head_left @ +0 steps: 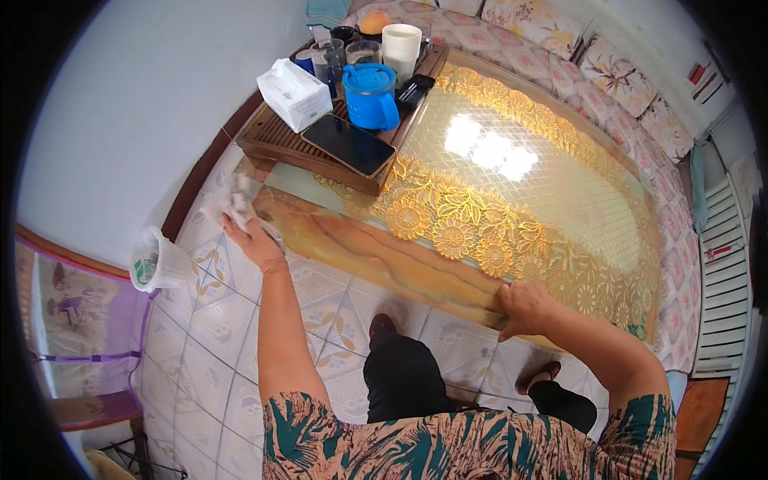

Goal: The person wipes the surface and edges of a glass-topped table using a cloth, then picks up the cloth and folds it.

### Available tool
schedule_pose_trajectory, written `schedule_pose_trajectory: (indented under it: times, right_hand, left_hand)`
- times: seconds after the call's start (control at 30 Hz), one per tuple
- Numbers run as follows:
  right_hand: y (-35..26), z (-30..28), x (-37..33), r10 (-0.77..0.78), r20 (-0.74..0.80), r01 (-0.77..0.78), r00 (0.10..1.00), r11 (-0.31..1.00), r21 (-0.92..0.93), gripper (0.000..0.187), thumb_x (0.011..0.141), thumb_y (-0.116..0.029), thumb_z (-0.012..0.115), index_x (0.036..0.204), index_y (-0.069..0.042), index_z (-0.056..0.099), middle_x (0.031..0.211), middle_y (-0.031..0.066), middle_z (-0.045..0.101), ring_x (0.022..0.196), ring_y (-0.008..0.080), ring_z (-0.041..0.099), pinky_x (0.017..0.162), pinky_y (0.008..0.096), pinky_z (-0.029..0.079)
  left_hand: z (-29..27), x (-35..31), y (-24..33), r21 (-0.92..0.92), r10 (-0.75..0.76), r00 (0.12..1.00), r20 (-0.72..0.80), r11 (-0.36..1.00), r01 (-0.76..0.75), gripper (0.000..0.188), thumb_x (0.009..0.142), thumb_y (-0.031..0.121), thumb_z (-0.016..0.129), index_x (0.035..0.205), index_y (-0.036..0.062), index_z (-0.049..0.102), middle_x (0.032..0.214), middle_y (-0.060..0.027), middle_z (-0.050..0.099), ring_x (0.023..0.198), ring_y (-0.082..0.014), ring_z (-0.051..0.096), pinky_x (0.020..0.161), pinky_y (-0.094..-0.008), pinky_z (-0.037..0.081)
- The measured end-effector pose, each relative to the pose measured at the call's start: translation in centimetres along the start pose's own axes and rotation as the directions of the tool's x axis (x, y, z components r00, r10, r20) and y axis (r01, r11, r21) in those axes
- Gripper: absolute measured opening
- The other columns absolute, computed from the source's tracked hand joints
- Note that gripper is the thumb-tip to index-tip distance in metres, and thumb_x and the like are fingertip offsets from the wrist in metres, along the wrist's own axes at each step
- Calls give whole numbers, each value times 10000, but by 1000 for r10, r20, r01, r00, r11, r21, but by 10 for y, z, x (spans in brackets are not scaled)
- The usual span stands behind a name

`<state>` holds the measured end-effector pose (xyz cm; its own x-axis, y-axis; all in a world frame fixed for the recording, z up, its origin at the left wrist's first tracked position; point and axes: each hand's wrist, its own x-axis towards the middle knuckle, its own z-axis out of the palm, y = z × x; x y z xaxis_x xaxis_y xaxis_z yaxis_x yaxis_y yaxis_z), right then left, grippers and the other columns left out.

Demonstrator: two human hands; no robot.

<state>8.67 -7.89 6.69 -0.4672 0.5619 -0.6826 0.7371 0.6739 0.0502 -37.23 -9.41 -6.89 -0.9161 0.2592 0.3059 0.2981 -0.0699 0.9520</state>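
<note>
Head view: with the left hand (254, 242) clutching a white cloth (238, 196) beside the table's (352, 248) left end and right hand (525, 308) (grip unclear) on its edge, a careless swipe could dislodge the phone (349, 144).

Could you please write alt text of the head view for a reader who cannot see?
A person's left hand holds a blurred white cloth or tissue at the left corner of a table; the right hand rests at its near edge, by a gold flowered cover. A wooden tray on the table carries a blue mug, a phone and a tissue pack.
</note>
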Motion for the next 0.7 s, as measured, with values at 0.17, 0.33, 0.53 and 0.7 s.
schedule_pose_trajectory:
  times: [0.17,0.33,0.53,0.7]
  right_hand:
    - [-2,-6,1,-12,-3,13,1000,1000,18,754,568,-510,813,1015,17,511,955,182,614,916,343,622,756,418,507]
    - [-1,-2,2,-15,-21,15,1000,999,36,751,555,-525,808,969,20,498,919,198,599,891,355,609,748,426,494]
    - [2,2,3,-17,-23,18,1000,999,46,756,545,-537,806,942,21,487,900,209,590,890,365,597,743,421,488]
    - [-2,-2,2,-43,-39,45,998,998,34,751,550,-524,811,947,21,480,897,203,589,894,361,596,752,419,486]
  left_hand:
    - [-23,22,-9,-583,-488,872,33,700,413,571,917,349,496,1385,48,368,1352,-89,437,1208,-252,437,1011,-377,358]
    - [-60,33,-16,-721,-510,858,66,570,394,518,955,381,442,1357,58,397,1372,-88,437,1231,-268,434,1043,-416,350]
    - [-53,31,-49,-628,-558,776,295,499,597,507,959,399,427,1360,91,402,1389,-70,426,1268,-276,405,1062,-437,329]
    - [-23,28,-89,-504,-498,733,464,532,680,564,947,474,408,1386,123,356,1396,-67,421,1274,-270,403,1047,-421,339]
